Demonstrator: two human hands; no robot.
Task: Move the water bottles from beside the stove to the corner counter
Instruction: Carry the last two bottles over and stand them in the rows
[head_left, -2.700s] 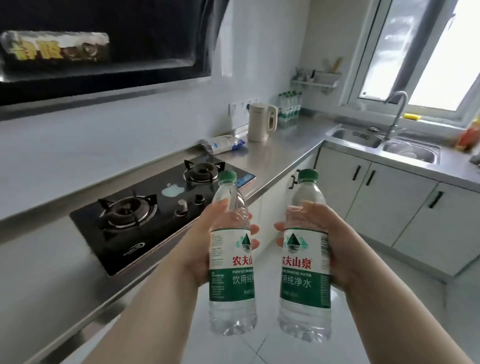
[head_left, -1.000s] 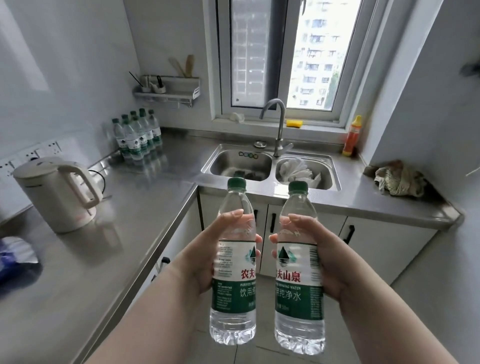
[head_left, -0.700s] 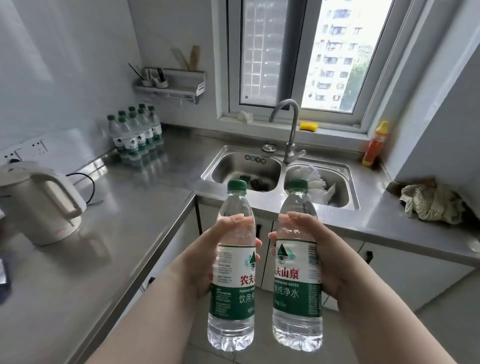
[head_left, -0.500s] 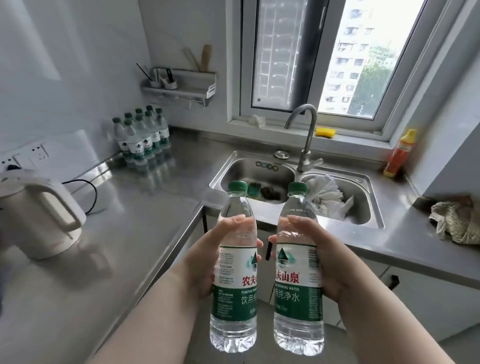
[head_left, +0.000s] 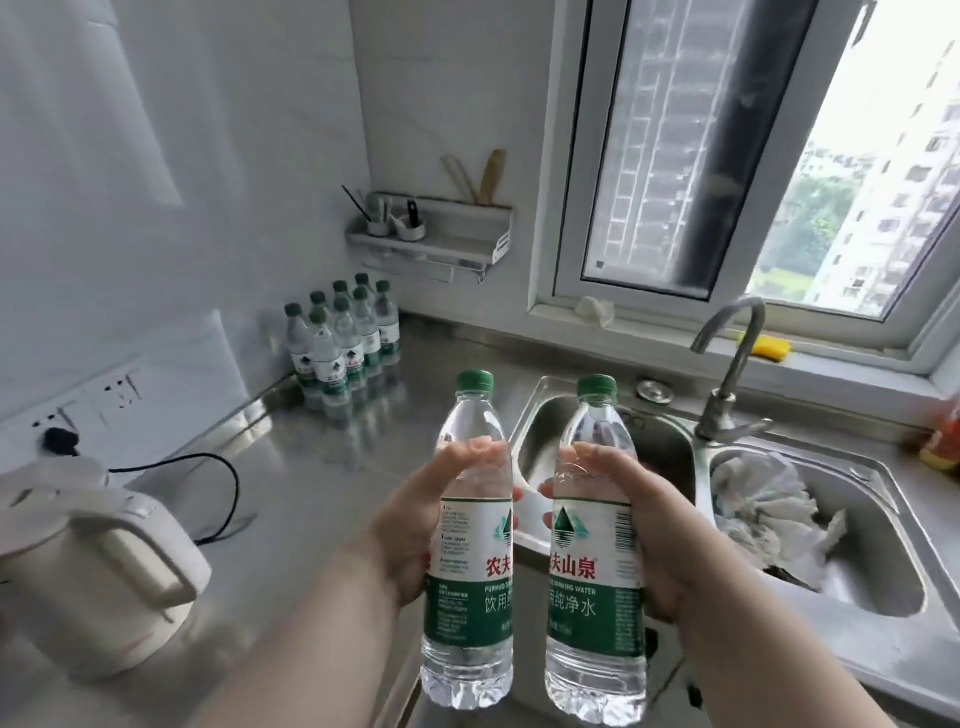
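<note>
**A:** Now that the stove has dropped out of the frame, you have the corner ahead of you. The cluster of green-capped clear water bottles (head_left: 343, 338) stands left of centre in the upper half, larger than it was half a second ago.

**B:** And your load hasn't shifted. Your left grip (head_left: 410, 540) is wrapped round the left clear plastic water bottle with a green cap and green-and-white label (head_left: 467, 566). Your right grip (head_left: 670, 545) is wrapped round the right matching green-capped bottle (head_left: 592, 577). Both are upright and just beside each other, with a sliver of gap between the labels.

**A:** You're holding them in the air at lower centre, over the front edge of the stainless-steel surface (head_left: 322, 467), next to the left basin of the steel double sink (head_left: 550, 431). Neither is set down yet.

**B:** So I'd judge the carry nearly finished. You've closed on the corner, and what's left is the reach up and left in the frame to the bare steel in front of that cluster.

**A:** Mind the white electric kettle (head_left: 104, 561) at lower left. Its black cord (head_left: 228, 488) trails across the surface towards your path. Go in over the open steel right of the cord, and I'd put one bottle down at a time so you don't knock the standing ones.
</note>
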